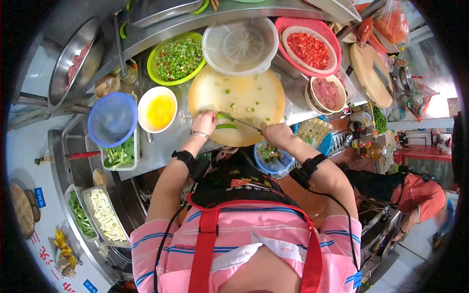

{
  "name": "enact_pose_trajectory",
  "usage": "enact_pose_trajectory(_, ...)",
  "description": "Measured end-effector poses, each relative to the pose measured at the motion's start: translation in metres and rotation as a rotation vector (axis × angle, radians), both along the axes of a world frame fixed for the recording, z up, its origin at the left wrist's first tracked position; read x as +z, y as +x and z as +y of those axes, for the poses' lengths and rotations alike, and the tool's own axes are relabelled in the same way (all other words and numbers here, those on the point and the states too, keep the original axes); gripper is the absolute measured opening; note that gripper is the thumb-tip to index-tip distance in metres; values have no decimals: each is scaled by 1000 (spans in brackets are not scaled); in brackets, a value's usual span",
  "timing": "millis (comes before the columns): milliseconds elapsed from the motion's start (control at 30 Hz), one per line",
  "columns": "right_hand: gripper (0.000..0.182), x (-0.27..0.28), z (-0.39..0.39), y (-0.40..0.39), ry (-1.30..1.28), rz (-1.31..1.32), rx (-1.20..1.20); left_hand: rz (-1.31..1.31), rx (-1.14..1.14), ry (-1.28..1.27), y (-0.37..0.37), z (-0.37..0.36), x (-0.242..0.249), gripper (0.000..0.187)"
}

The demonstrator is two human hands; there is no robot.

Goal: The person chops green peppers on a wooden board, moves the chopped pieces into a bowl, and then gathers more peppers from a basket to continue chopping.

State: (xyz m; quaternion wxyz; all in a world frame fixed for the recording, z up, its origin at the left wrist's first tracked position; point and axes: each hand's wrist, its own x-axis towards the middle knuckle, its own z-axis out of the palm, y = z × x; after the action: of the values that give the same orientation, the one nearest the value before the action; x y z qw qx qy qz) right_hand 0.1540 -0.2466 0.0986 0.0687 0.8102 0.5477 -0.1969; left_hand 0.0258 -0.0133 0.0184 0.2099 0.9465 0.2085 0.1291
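A round cutting board lies on the steel counter, with bits of chopped green pepper scattered over it. My left hand is at its near left edge, fingers closed on the end of a green chili pepper. Just below that, a second green chili lies on the board. My right hand grips a knife at the board's right edge. The blade points left, its tip close to the held chili.
Behind the board stand a clear strainer basket, a green basket of chopped peppers and a red basin with chopped red chili. A bowl of yellow egg is left, a bowl of meat right. A person bends at far right.
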Motion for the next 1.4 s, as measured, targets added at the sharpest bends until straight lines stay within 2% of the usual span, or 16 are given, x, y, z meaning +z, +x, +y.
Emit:
enact_pose_trajectory(100,19,-19,-11,-5,-36,29,-41,37,0,11,3,-3,7,6)
enact_pose_trajectory(233,19,-2,-16,-5,6,64,-112,74,-14,32,-3,1,0,7)
enact_pose_trajectory(300,19,13,-20,-2,30,95,-128,-137,-6,-229,-12,4,-5,11)
enact_pose_trajectory(433,20,28,-22,-3,6,82,-62,-241,-158,-201,-32,0,2,14)
enact_pose_trajectory(500,21,28,-20,0,-30,73,-27,-254,-208,12,-35,-3,-3,12)
enact_pose_trajectory(667,17,41,-8,3,-53,-46,118,-220,-210,-28,-31,1,-5,10)
enact_pose_trajectory(833,17,26,-5,7,-63,-32,163,-168,-226,-50,-27,3,-3,7)
enact_pose_trajectory(900,18,1,-14,8,-167,-11,56,-196,-234,-33,-26,4,-6,7)
enact_pose_trajectory(967,19,-13,-31,9,-146,-5,68,-216,-232,-24,-26,3,-9,8)
enact_pose_trajectory(1033,22,-15,-51,12,14,29,8,-168,-229,-56,-28,5,-8,13)
enact_pose_trajectory(1133,27,-11,-73,9,90,5,-52,-185,-185,-18,-24,-8,10,22)
enact_pose_trajectory(1233,26,-16,-78,-6,192,-5,-158,-155,-205,47,-18,-17,4,30)
enact_pose_trajectory(1300,25,-16,-69,-16,303,86,-292,-196,-209,78,-14,-27,-2,28)
enact_pose_trajectory(1367,24,-19,-61,-27,339,102,-325,-182,-115,51,-12,-41,-7,25)
enact_pose_trajectory(1400,24,-17,-60,-33,320,123,-359,-282,-87,91,-12,-47,-10,23)
